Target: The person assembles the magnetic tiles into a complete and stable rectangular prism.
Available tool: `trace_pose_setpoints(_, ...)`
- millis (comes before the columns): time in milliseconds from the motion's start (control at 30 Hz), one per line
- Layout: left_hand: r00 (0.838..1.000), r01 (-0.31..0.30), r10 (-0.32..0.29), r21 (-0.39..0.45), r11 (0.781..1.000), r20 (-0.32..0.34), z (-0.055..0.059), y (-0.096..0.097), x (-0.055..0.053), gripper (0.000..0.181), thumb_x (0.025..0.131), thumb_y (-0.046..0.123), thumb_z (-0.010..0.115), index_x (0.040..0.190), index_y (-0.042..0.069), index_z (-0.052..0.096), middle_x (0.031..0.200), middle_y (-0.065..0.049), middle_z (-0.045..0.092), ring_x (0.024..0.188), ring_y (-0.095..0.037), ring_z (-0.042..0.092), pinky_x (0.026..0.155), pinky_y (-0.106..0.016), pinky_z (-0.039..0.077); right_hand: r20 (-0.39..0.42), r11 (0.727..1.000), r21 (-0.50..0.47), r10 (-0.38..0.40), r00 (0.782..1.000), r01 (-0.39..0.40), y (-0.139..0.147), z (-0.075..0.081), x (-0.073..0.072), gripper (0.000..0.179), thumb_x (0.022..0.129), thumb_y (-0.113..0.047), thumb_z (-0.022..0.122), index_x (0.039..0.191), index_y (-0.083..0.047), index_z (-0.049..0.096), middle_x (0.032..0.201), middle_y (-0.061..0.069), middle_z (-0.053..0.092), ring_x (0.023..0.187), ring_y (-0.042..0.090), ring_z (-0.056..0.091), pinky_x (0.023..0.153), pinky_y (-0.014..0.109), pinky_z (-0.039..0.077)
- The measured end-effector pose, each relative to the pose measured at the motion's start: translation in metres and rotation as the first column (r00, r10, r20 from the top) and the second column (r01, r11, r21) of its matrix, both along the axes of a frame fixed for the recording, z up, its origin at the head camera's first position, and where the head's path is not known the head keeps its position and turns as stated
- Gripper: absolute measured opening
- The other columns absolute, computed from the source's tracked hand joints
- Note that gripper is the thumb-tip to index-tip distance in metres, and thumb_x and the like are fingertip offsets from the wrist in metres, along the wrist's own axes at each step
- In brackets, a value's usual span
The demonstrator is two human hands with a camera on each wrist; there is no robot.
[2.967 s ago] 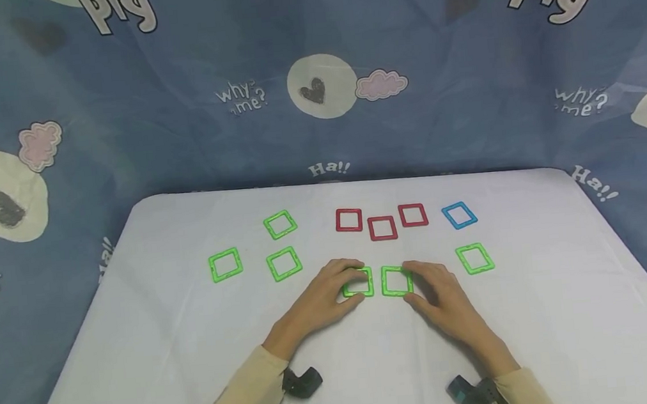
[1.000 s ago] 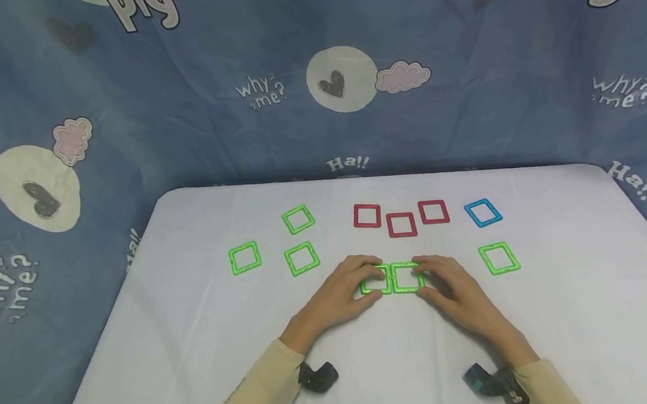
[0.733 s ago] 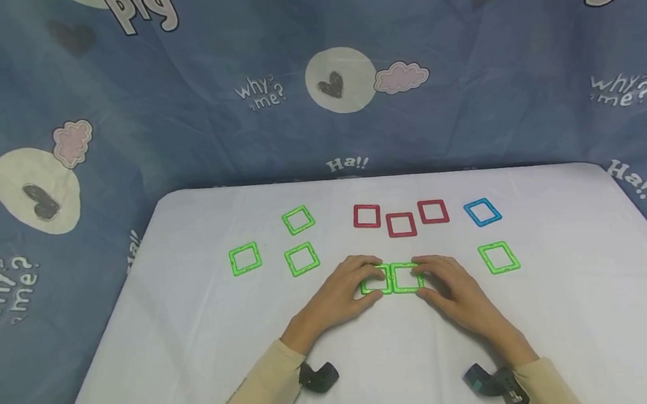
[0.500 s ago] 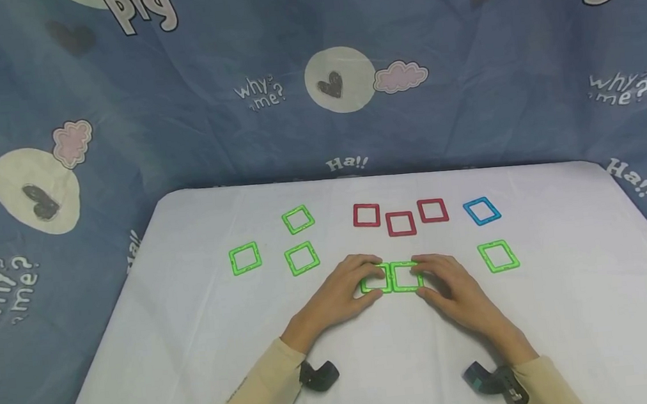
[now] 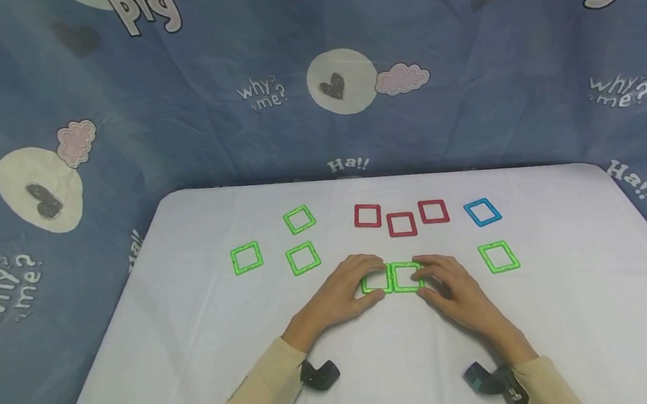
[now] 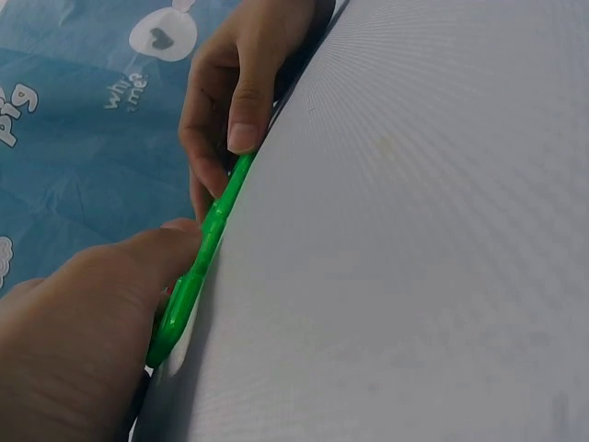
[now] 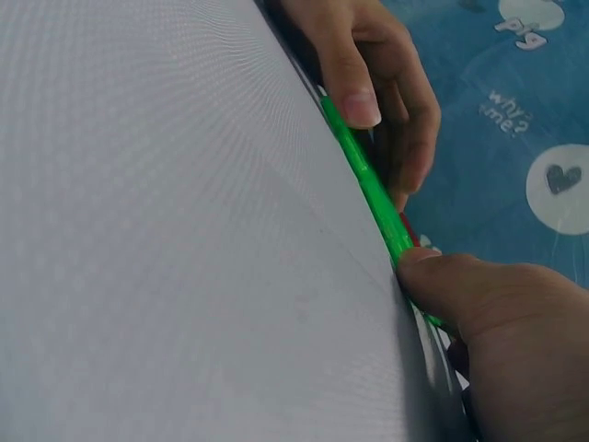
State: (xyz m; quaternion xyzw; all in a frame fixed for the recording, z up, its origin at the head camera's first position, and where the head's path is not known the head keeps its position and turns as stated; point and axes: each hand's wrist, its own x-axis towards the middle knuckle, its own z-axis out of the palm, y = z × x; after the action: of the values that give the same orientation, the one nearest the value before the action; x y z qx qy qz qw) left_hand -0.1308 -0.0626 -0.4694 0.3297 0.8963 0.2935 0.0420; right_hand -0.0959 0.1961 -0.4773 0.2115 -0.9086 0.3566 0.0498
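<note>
White tabletop (image 5: 394,350) | blue backdrop (image 5: 203,142) (cartoon-printed) | left fingers (image 5: 366,261) grip green frame (image 5: 389,279) | right fingers (image 5: 436,262) grip adjoining twin (image 5: 406,289)

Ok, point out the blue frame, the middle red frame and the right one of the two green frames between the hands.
Blue frame (image 5: 490,221): head view, near edge.
Middle red frame (image 5: 404,234): head view, near edge.
Right green frame (image 5: 406,290): head view, near edge.

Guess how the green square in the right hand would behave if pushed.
The green square looks stiff: its sides show no bend. It is probably light, being a thin, open frame. Lying flat on the table, it would likely slide rather than tip.
</note>
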Motion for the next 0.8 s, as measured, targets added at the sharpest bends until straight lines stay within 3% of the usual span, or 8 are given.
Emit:
trace_pose_setpoints(267,1.0,0.004,-0.004,0.01,1.0,0.005,0.001,0.0,0.002,0.046,0.091,0.041,0.059,0.134,0.029,0.047,0.141,0.009,0.044,0.134,-0.01,0.038,0.113,-0.032,0.033,0.0,1.0,-0.002,-0.005,1.0,0.005,0.001,-0.001,0.002,0.027,0.084,-0.02,0.072,0.108,-0.028,0.063,0.135,-0.005,0.052,0.129,0.015,0.04,0.109,0.041,0.033)
trace_pose_setpoints(500,0.998,-0.005,0.008,0.038,0.999,-0.06,0.012,-0.005,0.001,0.041,0.092,0.037,0.058,0.131,0.027,0.05,0.139,0.008,0.047,0.132,-0.01,0.04,0.112,-0.033,0.035,-0.004,1.0,0.0,0.004,1.0,-0.004,0.002,-0.002,0.002,0.025,0.085,-0.023,0.07,0.109,-0.028,0.063,0.136,-0.006,0.052,0.13,0.016,0.04,0.109,0.041,0.033)
trace_pose_setpoints(667,0.995,-0.067,0.072,0.062,0.996,-0.074,0.018,-0.021,0.0,0.036,0.093,0.03,0.058,0.128,0.027,0.053,0.134,0.009,0.051,0.128,-0.008,0.044,0.11,-0.031,0.038,-0.021,1.0,0.006,-0.013,1.0,0.014,0.005,-0.002,0.003,0.027,0.082,-0.018,0.073,0.106,-0.028,0.064,0.133,-0.006,0.054,0.128,0.016,0.042,0.108,0.035,0.032)
trace_pose_setpoints(800,0.983,-0.113,0.125,0.092,0.989,-0.136,0.022,-0.048,-0.007,0.032,0.092,0.024,0.059,0.124,0.023,0.057,0.127,0.008,0.056,0.123,-0.01,0.048,0.106,-0.033,0.041,-0.018,1.0,-0.019,0.001,1.0,-0.002,0.001,-0.002,0.001,0.026,0.083,-0.02,0.072,0.107,-0.027,0.064,0.134,-0.005,0.054,0.128,0.016,0.042,0.109,0.031,0.031)
